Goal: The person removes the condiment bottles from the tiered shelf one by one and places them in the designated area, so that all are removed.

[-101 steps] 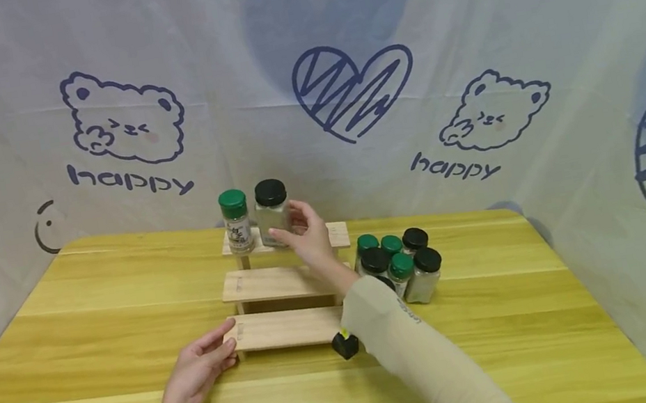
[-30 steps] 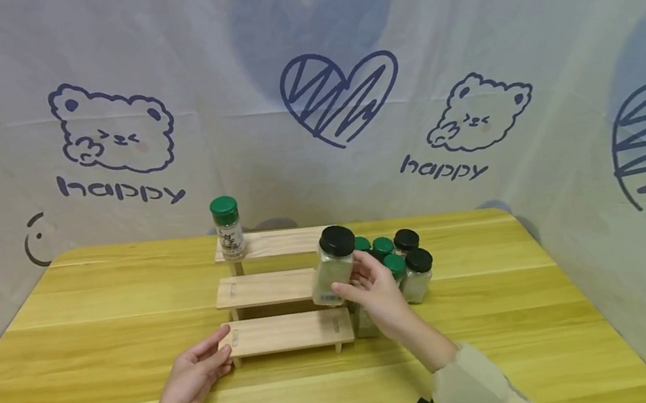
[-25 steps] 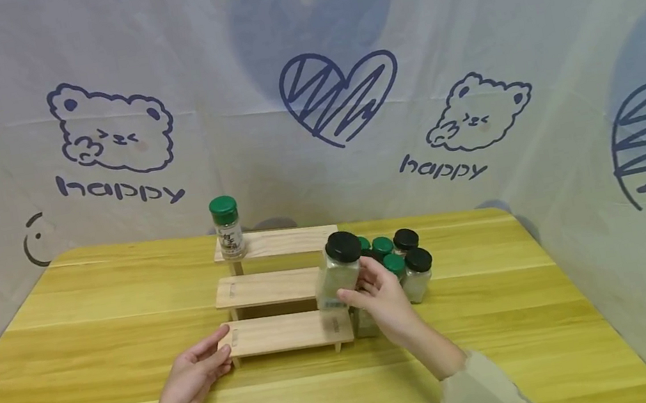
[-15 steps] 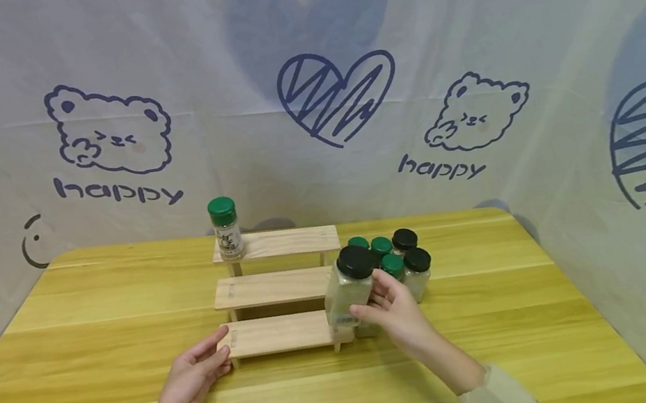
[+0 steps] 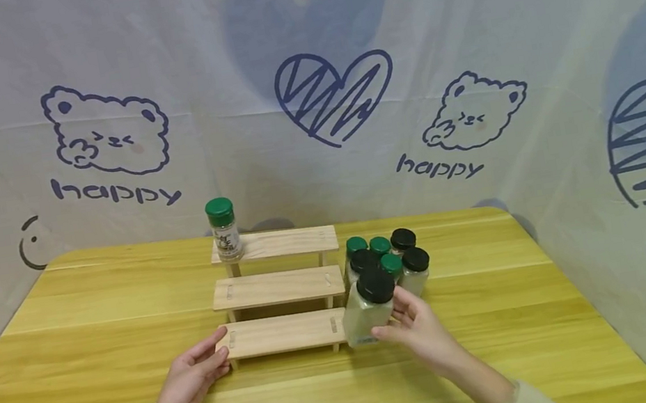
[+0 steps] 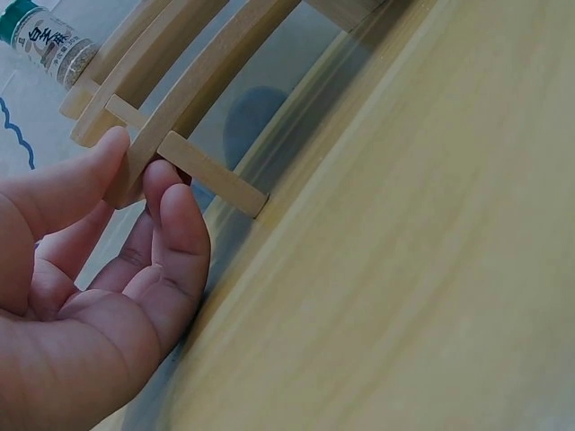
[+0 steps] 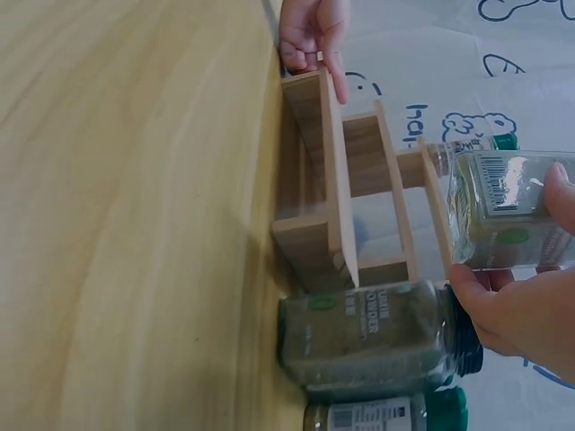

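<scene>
My right hand (image 5: 431,343) grips a clear square spice jar (image 5: 367,318) with a black lid, raised at the right end of the lowest shelf. In the right wrist view, the jar's barcode label (image 7: 503,184) faces the camera. My left hand (image 5: 189,378) pinches the left end of a three-step wooden rack (image 5: 287,334); the left wrist view shows the thumb on top and fingertips beneath the lowest shelf. A green-capped spice bottle (image 5: 224,230) stands upright at the left end of the top shelf.
Several black-lidded and green-capped jars (image 5: 415,264) stand grouped right of the rack, partly hidden by the held jar. One black-lidded jar (image 7: 368,337) stands close to the rack's right end. A printed cloth (image 5: 201,73) hangs behind the wooden table (image 5: 97,336).
My right hand has lifted the black-lidded jar off the top shelf and carried it right and toward me, down beside the lowest shelf. The left hand keeps its hold on the rack.
</scene>
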The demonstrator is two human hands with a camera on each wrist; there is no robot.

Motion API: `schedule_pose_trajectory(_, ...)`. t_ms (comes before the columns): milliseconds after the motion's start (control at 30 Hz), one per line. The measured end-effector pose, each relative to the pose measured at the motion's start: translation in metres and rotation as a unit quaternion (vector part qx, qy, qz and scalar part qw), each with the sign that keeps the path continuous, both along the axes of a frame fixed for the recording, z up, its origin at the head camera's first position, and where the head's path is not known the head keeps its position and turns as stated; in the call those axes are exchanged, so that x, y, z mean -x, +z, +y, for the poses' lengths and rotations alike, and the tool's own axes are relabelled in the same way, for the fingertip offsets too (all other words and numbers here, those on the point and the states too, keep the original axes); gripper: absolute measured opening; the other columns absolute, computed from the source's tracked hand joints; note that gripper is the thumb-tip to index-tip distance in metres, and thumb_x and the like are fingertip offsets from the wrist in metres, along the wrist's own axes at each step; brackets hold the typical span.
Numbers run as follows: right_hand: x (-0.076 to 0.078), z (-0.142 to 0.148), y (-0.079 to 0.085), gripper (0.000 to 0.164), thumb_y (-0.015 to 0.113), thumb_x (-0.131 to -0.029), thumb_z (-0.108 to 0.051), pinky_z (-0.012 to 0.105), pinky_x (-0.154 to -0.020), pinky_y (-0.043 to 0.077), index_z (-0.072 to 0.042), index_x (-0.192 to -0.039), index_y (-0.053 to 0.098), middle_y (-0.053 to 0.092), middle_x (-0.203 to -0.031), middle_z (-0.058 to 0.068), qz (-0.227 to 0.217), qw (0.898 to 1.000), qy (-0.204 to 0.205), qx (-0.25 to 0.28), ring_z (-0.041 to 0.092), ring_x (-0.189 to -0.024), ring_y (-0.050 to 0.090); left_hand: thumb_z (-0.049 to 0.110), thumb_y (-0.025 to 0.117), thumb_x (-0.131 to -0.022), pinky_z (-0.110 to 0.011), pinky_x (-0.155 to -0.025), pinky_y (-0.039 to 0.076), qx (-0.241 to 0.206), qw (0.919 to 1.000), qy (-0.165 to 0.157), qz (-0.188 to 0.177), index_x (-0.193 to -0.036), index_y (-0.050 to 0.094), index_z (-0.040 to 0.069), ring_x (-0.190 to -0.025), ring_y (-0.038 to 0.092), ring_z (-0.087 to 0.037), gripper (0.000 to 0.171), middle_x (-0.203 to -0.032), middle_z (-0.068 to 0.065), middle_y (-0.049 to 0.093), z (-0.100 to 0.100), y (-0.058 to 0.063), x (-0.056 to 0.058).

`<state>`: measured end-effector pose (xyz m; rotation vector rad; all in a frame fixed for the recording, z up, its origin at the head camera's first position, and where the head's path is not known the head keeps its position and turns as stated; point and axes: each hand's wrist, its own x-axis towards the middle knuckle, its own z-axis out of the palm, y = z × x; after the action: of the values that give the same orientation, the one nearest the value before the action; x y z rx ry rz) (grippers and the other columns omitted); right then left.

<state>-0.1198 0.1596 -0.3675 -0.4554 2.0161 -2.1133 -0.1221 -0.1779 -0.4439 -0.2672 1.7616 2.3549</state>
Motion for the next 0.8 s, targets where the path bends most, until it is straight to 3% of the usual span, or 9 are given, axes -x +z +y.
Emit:
schedule_pose_trajectory(133, -0.003, 0.007, -0.004, 0.065, 0.061, -0.077, 0.009, 0.029, -0.085, 0.045, 0.014, -0.131, 0.027, 0.049, -0.117, 0.02, -0.001, 1.0, 0.003, -0.005, 0.015, -0.101, 0.052, 0.003, 0.062, -0.083, -0.025, -0.076, 0.049, -0.003, 1.0, 0.003, -0.004, -0.122, 0.053, 0.005, -0.08, 0.055, -0.007, 0.04, -0.13, 0.004, 0.043, 0.0, 0.0, -0.001)
schedule_pose_trajectory(267, -0.006, 0.016, -0.009, 0.068, 0.063, -0.077, 0.007, 0.028, -0.084, 0.046, 0.015, -0.132, 0.024, 0.051, -0.116, 0.013, 0.001, 1.0, 0.019, -0.006, 0.013, -0.101, 0.052, 0.002, 0.061, -0.083, -0.024, -0.075, 0.049, -0.007, 1.0, 0.007, -0.002, -0.121, 0.052, 0.003, -0.079, 0.055, -0.008, 0.04, -0.108, 0.016, 0.053, 0.0, 0.001, -0.001)
schedule_pose_trajectory(400, -0.008, 0.025, -0.012, 0.07, 0.063, -0.077, 0.006, 0.028, -0.083, 0.047, 0.015, -0.133, 0.022, 0.052, -0.116, 0.008, 0.006, 0.999, 0.034, -0.007, 0.012, -0.101, 0.052, 0.0, 0.06, -0.083, -0.024, -0.074, 0.049, -0.007, 0.9999, 0.009, 0.004, -0.123, 0.047, -0.003, -0.078, 0.055, -0.008, 0.042, -0.105, 0.017, 0.055, 0.0, 0.001, -0.001)
schedule_pose_trajectory(500, -0.007, 0.031, -0.014, 0.069, 0.062, -0.077, 0.006, 0.028, -0.083, 0.046, 0.016, -0.132, 0.022, 0.053, -0.115, 0.007, 0.021, 0.999, 0.036, -0.009, 0.013, -0.101, 0.053, -0.001, 0.06, -0.083, -0.024, -0.075, 0.049, -0.009, 0.9999, 0.006, 0.005, -0.122, 0.049, -0.001, -0.078, 0.055, -0.008, 0.04, -0.105, 0.017, 0.055, 0.0, 0.0, -0.001)
schedule_pose_trajectory(667, -0.005, 0.041, -0.017, 0.066, 0.061, -0.077, 0.009, 0.028, -0.084, 0.046, 0.018, -0.13, 0.022, 0.055, -0.112, 0.005, 0.026, 0.999, 0.026, -0.008, 0.012, -0.1, 0.053, 0.001, 0.061, -0.083, -0.025, -0.076, 0.049, -0.004, 1.0, -0.002, 0.003, -0.125, 0.046, -0.003, -0.079, 0.055, -0.008, 0.044, -0.122, 0.008, 0.049, 0.0, 0.001, -0.001)
schedule_pose_trajectory(800, -0.002, 0.05, -0.018, 0.065, 0.06, -0.077, 0.01, 0.027, -0.083, 0.047, 0.018, -0.13, 0.024, 0.053, -0.113, 0.012, 0.011, 1.0, 0.004, -0.027, 0.012, -0.099, 0.054, 0.002, 0.062, -0.082, -0.024, -0.076, 0.049, -0.004, 1.0, -0.001, 0.005, -0.124, 0.047, -0.002, -0.079, 0.055, -0.008, 0.044, -0.119, 0.01, 0.05, -0.001, 0.0, -0.001)
